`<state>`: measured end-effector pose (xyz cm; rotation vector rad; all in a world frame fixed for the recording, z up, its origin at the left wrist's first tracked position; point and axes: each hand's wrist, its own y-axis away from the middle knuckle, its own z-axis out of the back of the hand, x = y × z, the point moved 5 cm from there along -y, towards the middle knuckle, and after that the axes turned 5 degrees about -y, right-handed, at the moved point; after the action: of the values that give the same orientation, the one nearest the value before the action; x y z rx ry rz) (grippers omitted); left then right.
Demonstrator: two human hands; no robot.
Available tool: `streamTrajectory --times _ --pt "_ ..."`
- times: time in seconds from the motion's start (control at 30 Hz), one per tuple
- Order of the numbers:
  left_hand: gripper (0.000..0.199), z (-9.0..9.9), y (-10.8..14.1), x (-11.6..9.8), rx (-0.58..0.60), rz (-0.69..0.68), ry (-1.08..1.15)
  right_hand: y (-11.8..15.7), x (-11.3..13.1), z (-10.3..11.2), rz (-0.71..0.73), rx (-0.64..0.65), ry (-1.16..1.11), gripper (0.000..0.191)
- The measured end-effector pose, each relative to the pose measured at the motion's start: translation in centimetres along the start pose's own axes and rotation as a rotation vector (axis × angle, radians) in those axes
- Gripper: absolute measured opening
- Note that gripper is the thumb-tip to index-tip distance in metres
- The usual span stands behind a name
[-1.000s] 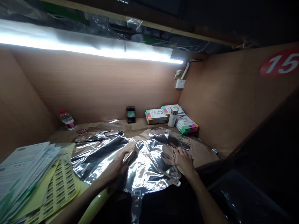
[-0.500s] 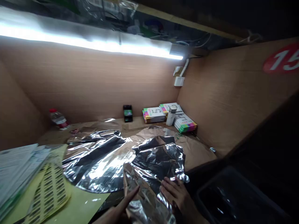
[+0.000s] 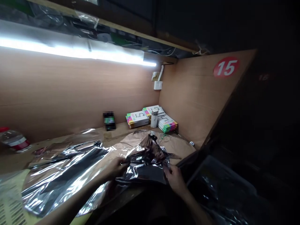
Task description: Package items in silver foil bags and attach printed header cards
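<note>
A large silver foil balloon (image 3: 67,168) lies flat and shiny across the desk, with one part bunched up into dark creases (image 3: 147,162). My left hand (image 3: 114,168) grips the foil at the near side of that bunch. My right hand (image 3: 174,178) pinches the foil at the bunch's right edge. Both forearms reach in from the bottom of the view. Under the foil is a sheet of brown paper (image 3: 178,144). The balloon's neck is hidden.
A yellow barcode label sheet (image 3: 10,206) lies at lower left. Along the back wall stand a water bottle (image 3: 14,140), a blurred dark box (image 3: 109,120), coloured packet stacks (image 3: 137,119) and a white flask (image 3: 154,118). A black bin (image 3: 217,190) sits at lower right.
The foil flap lifted at the bottom is now bunched between my hands, and my left hand has moved back onto it. The view has turned left, shifting the shelf items left.
</note>
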<state>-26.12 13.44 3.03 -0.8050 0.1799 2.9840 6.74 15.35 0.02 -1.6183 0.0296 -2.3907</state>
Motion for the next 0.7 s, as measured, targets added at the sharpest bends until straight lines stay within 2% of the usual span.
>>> streamTrajectory --times 0.1,0.2,0.23,0.3,0.37,0.43,0.5,0.53,0.6,0.67,0.7 --pt "0.035 1.3 -2.2 -2.1 -0.146 0.076 -0.096 -1.5 -1.4 -0.5 -0.071 -0.11 0.066 0.026" --pt "0.043 1.1 -1.9 -4.9 -0.281 -0.041 -0.224 -2.0 -2.5 -0.8 -0.096 -0.134 0.059 0.005" --pt "0.048 0.3 -1.5 -5.8 -0.283 -0.106 -0.274 -1.9 -2.6 -0.6 -0.092 -0.143 0.056 0.009" --pt "0.058 -2.0 -0.8 -6.7 -0.203 -0.179 -0.367 -1.4 -2.5 -0.1 -0.073 -0.156 0.086 0.019" --pt "0.071 -4.3 -0.3 -6.3 -0.09 -0.155 -0.411 -0.6 -1.6 0.6 -0.034 -0.163 0.192 0.028" --pt "0.077 -5.8 0.1 -5.6 -0.035 -0.131 -0.417 0.1 0.6 0.9 0.075 -0.196 0.378 0.039" --pt "0.077 -6.4 0.2 -4.9 -0.044 -0.138 -0.416 0.5 3.8 -0.1 0.266 -0.19 0.569 0.051" --pt "0.077 -6.5 0.2 -4.7 -0.054 -0.136 -0.422 0.3 5.4 -1.4 0.375 -0.129 0.629 0.054" --pt "0.076 -6.6 0.2 -4.5 -0.066 -0.131 -0.453 -0.9 8.1 -4.7 0.563 0.114 0.677 0.054" --pt "0.075 -6.7 0.1 -4.6 -0.078 -0.131 -0.488 -3.4 9.5 -7.2 0.644 0.411 0.73 0.048" --pt "0.075 -6.7 0.1 -4.7 -0.081 -0.133 -0.5 -5.1 9.7 -7.4 0.632 0.522 0.775 0.045"
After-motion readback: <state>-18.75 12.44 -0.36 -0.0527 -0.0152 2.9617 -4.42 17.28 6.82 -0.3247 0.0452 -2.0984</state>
